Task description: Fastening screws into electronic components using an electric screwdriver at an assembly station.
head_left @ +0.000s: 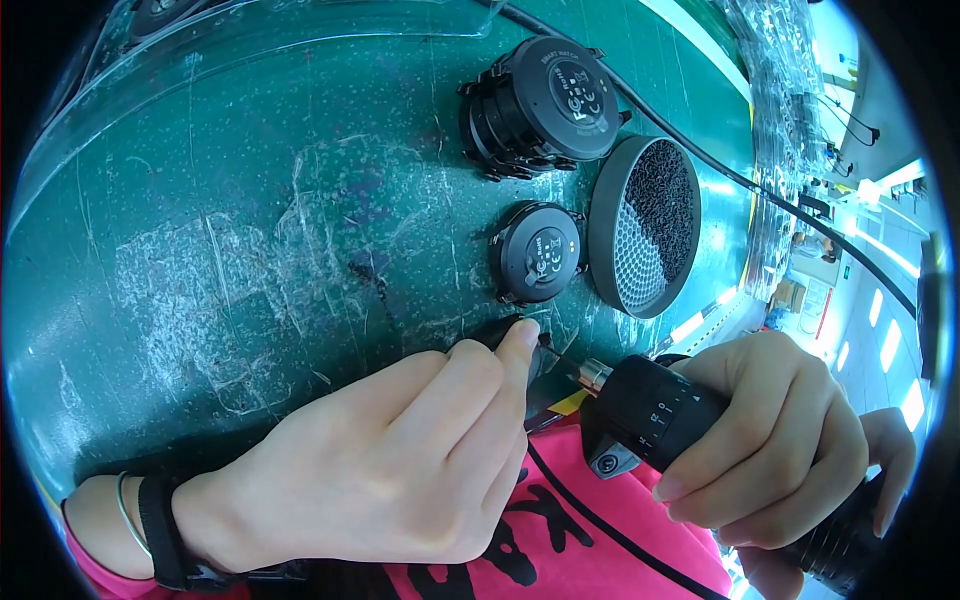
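Note:
My left hand [385, 460] is closed, thumb and forefinger pinching a black watch case [497, 330] that the fingers mostly hide. In my right hand [770, 430] is a black electric screwdriver [660, 405], gripped round its body. Its thin bit points left and reaches the case beside my left fingertips; the exact contact is too small to see. Just beyond lies a single round black smartwatch case [537, 255], back side up. Farther off stands a stack of similar watch cases [565, 105]. A round grey tray [606, 230] with a dimpled bottom holds many tiny black screws [665, 195].
A black cable [690, 148] runs across the far right of the green work mat [230, 200]. Clear plastic [250, 50] lies along the far left edge, with more clear plastic packaging [775, 120] at the far right. Another cord [620, 530] crosses my pink clothing.

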A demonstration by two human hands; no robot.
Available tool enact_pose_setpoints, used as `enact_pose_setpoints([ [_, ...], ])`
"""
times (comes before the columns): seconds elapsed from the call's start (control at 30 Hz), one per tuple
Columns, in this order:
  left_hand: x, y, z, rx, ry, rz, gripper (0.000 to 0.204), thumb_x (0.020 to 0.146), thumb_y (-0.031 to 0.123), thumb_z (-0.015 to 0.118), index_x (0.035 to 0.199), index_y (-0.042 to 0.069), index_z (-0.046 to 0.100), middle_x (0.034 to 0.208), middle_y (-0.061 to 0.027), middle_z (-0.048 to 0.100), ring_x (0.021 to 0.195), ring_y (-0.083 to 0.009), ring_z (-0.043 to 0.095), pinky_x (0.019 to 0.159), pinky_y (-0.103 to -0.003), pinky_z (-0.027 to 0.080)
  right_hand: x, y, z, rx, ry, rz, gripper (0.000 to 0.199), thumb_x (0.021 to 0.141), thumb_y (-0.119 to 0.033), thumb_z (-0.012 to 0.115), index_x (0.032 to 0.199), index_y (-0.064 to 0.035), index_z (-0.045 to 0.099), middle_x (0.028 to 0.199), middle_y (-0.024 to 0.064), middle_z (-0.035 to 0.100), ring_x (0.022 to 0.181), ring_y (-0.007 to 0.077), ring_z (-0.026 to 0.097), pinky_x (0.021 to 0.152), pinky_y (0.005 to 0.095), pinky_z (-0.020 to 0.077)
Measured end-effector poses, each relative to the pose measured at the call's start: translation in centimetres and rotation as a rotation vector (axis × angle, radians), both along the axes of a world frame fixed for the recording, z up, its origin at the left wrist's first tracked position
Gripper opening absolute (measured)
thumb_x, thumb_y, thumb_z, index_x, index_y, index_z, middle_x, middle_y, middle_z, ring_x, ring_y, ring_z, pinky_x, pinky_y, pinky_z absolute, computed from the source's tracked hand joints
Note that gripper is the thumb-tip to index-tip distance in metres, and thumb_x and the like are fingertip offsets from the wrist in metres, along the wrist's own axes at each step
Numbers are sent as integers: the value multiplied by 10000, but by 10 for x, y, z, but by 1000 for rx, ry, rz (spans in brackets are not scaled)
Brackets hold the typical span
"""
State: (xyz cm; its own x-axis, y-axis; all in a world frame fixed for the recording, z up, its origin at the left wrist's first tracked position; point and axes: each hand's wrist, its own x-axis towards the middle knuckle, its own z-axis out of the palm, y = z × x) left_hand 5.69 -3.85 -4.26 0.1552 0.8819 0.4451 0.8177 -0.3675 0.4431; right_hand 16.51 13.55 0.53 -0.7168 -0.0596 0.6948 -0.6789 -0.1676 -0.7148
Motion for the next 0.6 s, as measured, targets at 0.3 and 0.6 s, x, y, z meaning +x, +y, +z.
enact_pose_setpoints([
  [0.3,0,-1,-4,7,1,-23,196,847,70,659,895,-118,683,1070,-248,682,753,-227,608,612,-272,546,1,-9,-3,-57,55,-44,524,904,-269,692,1296,-121,378,765,80,600,490,195,611,439,289,566],
  [0.6,0,1,0,10,-3,0,196,852,70,657,891,-121,682,1068,-249,682,738,-220,605,601,-270,543,0,-7,-7,-114,110,-88,511,873,-232,729,1238,-100,396,741,86,613,474,200,618,415,282,556],
])
